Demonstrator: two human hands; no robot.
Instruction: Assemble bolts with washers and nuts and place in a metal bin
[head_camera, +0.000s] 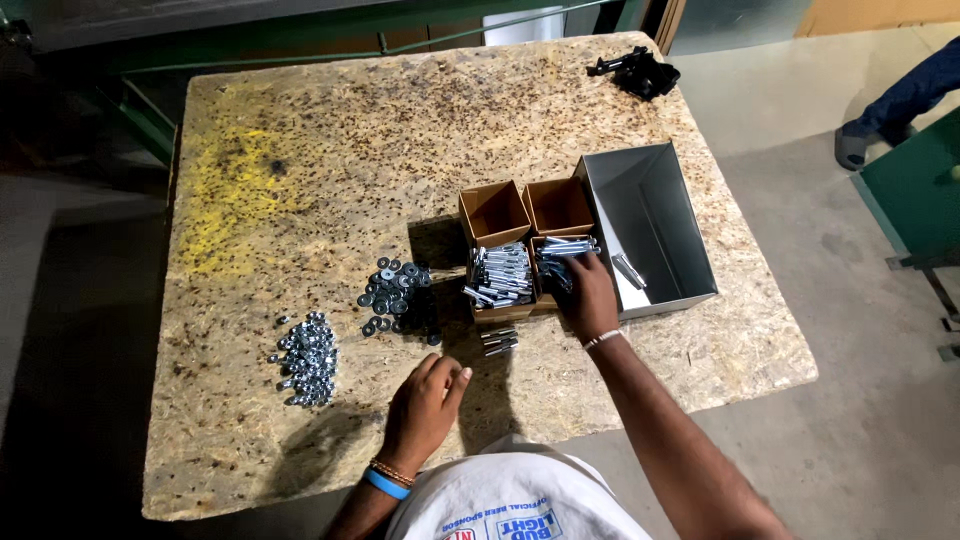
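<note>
Where the right hand (588, 295) reaches into the near-right cell of a four-cell cardboard box (527, 243), its fingers curl down among the bolts (562, 255) and hide behind the knuckles, so whether it grips one cannot be told. Left hand (425, 408) rests flat on the chipboard table (300, 150), fingers loosely together, holding nothing. More bolts (500, 273) fill the near-left cell; both far cells look bare. Three loose bolts (499, 341) lie just in front of the box. Grey metal bin (650, 225) touches the box's right side, one bolt (629, 271) inside. Washers (395, 296) and nuts (305, 358) form separate heaps left. Black object (638, 71) at far edge, unclear.
</note>
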